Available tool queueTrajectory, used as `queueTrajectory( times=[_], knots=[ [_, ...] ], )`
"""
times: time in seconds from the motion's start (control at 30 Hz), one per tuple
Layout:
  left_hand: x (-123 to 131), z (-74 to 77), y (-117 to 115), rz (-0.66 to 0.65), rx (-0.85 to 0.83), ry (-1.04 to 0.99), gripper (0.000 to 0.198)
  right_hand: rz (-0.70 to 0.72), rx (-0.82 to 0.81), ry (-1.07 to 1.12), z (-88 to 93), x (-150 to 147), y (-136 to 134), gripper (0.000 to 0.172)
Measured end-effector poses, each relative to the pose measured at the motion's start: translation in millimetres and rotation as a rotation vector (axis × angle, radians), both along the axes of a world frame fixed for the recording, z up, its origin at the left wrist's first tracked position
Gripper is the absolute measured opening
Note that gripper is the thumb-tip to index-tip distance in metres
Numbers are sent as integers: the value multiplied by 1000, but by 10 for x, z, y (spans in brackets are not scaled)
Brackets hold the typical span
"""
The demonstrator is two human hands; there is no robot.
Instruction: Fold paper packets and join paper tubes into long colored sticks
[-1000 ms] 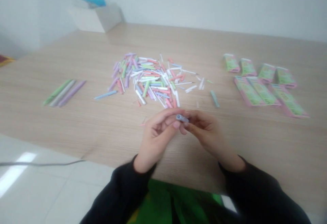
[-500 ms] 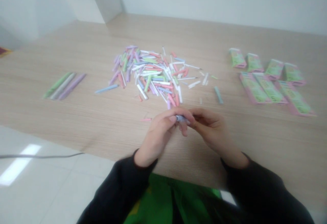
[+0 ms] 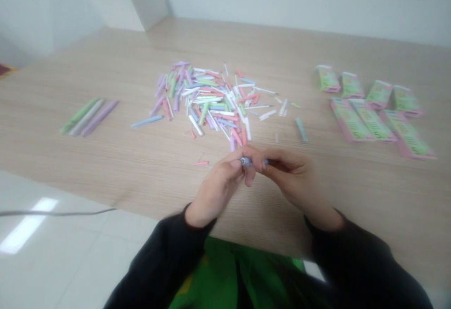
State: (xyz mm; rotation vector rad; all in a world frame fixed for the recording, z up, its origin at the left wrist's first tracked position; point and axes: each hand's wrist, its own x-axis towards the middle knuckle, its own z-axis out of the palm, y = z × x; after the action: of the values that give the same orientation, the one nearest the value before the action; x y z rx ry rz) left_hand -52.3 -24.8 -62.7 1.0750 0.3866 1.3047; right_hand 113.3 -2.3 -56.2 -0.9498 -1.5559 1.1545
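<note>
Your fingers [image 3: 249,177] pinch a small pale blue paper tube [image 3: 246,161] at the bottom middle of the view, with your left hand [image 3: 214,189] and right hand [image 3: 291,177] both on it. Above them, a pile of colored paper sticks [image 3: 207,100] lies on the counter [image 3: 105,158]. 3 long sticks [image 3: 88,116] lie left, and pink and green packs [image 3: 373,116] lie upper right.

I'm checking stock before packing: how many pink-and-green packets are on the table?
7 pink-and-green paper packets, all on the right of the wood-grain table: four shorter ones in a back row, three longer ones in front. None appear hidden.
</note>
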Motion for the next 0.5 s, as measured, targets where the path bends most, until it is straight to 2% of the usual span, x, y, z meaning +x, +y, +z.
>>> queueTrajectory(
  times=[0.13, 0.37, 0.5],
  knots=[
    [-4, 5, -7, -25, -8, -23, 30, -14, 22, 9, 8, 7, -7, 3],
    [-26, -24, -16, -88, -5, -31, 31, -3, 3, 51, 4, 17, -20, 10],
    [-22, 7, -26, -97, -53, -68, 29, 0, -4, 53, -9, 14, -32, 13]
  ],
)
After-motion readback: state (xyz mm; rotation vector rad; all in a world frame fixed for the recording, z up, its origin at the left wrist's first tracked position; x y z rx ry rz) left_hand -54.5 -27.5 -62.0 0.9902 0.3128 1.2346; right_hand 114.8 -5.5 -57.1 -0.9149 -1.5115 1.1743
